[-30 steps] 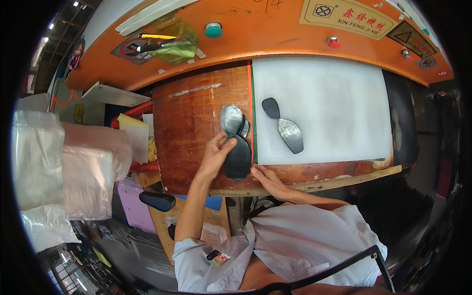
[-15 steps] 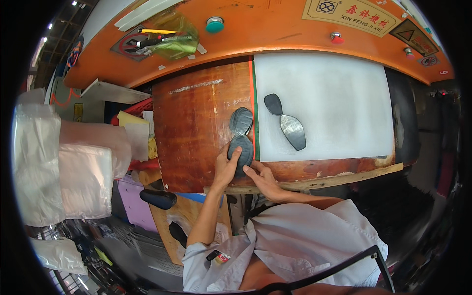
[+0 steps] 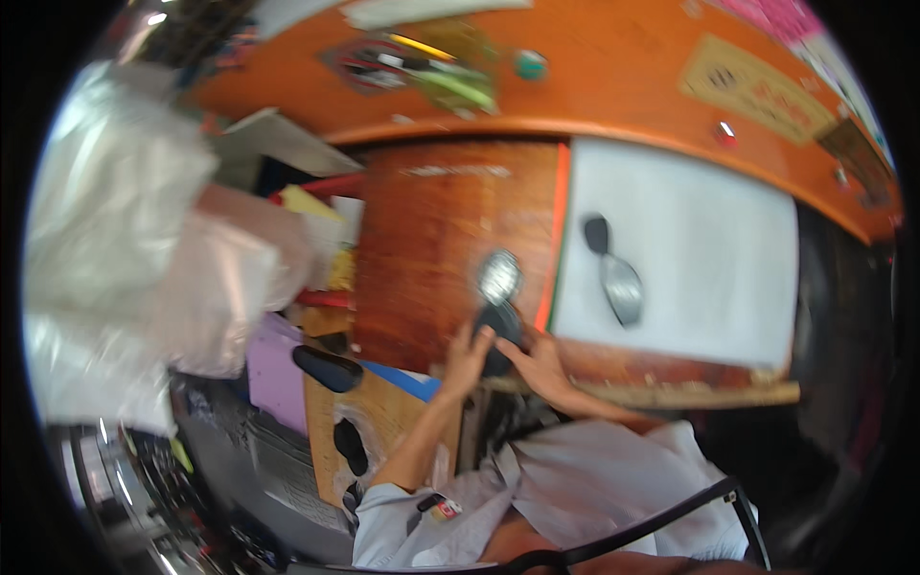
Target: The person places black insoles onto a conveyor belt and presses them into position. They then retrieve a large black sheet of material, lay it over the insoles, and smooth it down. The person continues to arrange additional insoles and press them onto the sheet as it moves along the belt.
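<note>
On the brown wooden board (image 3: 431, 230), close to its near edge, lies a stack of dark sole-shaped pieces (image 3: 498, 331). Its far part is rounded and shiny (image 3: 499, 276). My left hand (image 3: 465, 359) grips the stack's near part from the left, thumb on top. From the right, my right hand (image 3: 540, 369) closes on the same part, its thumb also over the top; the fingers beneath are hidden. To the right, on the white board (image 3: 709, 249), lies another sole-shaped piece (image 3: 623, 290) with a small dark end and a larger shiny end. Motion blurs the view.
An orange machine beam (image 3: 604, 77) spans the far side, with a green button (image 3: 530, 64) and a red button (image 3: 725, 132). Clear plastic bags (image 3: 105, 259) hang at the left. Dark soles (image 3: 327, 369) lie on and near a lower wooden board (image 3: 321, 441).
My head view has shifted, so the scene sits further right and lower. Both hands have drawn the stack toward the near edge and slightly left, away from the orange strip.
</note>
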Available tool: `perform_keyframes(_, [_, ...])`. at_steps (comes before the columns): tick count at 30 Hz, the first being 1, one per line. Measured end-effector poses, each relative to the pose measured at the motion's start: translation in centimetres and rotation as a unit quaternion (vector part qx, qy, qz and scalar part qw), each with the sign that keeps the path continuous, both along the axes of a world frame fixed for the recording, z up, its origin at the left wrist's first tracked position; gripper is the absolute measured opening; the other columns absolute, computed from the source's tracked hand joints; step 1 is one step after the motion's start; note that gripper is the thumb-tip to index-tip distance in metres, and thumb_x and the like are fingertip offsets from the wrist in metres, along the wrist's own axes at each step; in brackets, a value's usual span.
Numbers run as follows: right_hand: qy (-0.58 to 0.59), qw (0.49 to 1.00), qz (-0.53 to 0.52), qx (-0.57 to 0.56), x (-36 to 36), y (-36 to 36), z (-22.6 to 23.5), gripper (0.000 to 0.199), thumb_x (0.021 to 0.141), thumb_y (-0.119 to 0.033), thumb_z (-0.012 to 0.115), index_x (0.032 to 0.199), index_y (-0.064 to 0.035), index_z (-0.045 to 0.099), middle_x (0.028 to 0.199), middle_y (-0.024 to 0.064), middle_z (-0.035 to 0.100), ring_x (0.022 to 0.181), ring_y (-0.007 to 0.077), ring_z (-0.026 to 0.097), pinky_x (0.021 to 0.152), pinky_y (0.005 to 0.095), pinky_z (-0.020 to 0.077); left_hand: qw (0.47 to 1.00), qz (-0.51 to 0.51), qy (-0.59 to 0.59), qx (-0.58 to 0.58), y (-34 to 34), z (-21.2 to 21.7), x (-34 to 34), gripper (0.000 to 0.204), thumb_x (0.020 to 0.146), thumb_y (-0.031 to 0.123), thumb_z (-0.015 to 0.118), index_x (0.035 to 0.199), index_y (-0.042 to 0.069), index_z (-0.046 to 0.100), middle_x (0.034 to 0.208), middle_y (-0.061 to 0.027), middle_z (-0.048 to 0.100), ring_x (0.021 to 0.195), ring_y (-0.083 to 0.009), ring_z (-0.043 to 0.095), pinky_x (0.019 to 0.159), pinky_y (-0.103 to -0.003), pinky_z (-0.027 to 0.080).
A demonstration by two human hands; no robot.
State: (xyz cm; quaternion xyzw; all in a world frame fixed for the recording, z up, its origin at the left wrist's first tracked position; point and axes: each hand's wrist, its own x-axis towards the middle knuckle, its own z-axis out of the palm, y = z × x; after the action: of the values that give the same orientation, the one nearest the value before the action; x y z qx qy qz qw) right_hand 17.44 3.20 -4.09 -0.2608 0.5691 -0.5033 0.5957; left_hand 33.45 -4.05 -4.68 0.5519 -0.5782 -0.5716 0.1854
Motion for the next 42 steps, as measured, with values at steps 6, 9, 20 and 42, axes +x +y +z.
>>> perform_keyframes(6, [-0.077, 0.992, 0.001, 0.101, -0.5, -3.2, 1.0, 0.042, 0.090, -0.014, 0.084, 0.124, 0.0068, 0.071, 0.110, 0.0101, 0.075, 0.095, 0.0166, 0.070, 0.083, 0.0312, 0.0579, 0.995, 0.078, -0.056, -0.019, 0.8, -1.5, 0.1, 0.062, 0.105, 0.048, 0.058, 0.149, 0.003, 0.055, 0.135, -0.0222, 0.067, 0.127, -0.0337, 0.063, 0.110, -0.041, 0.045])
perform_keyframes(9, [-0.029, 0.983, 0.057, 0.173, -0.9, -4.0, 0.2, 0.048, 0.083, -0.031, 0.092, 0.101, 0.0103, 0.074, 0.094, 0.0127, 0.075, 0.079, 0.0178, 0.068, 0.069, 0.0321, 0.0559, 0.984, 0.122, 0.088, 0.094, 0.7, -1.9, 0.6, 0.066, 0.107, 0.047, 0.055, 0.151, -0.001, 0.052, 0.143, -0.0182, 0.063, 0.129, -0.0286, 0.060, 0.111, -0.038, 0.044])
perform_keyframes(20, [0.083, 0.992, 0.082, 0.053, -1.3, -5.1, 0.0, 0.055, 0.087, -0.033, 0.085, 0.113, 0.0119, 0.065, 0.099, 0.0144, 0.072, 0.085, 0.0204, 0.069, 0.075, 0.0329, 0.0572, 0.964, 0.198, 0.105, 0.144, 3.0, -2.4, -2.1, 0.078, 0.109, 0.050, 0.048, 0.163, -0.005, 0.032, 0.163, -0.0193, 0.044, 0.151, -0.0281, 0.039, 0.125, -0.036, 0.028])
perform_keyframes(42, [0.460, 0.717, 0.457, -0.258, -1.0, -14.4, 6.5, 0.090, 0.071, -0.036, 0.089, 0.137, 0.0146, 0.055, 0.134, 0.0355, 0.060, 0.128, 0.0464, 0.058, 0.110, 0.0494, 0.0462, 0.980, 0.190, 0.002, -0.065, 4.8, 4.0, 2.8, 0.061, 0.096, 0.037, 0.076, 0.142, 0.001, 0.059, 0.140, -0.0170, 0.063, 0.114, -0.0287, 0.070, 0.101, -0.040, 0.054])
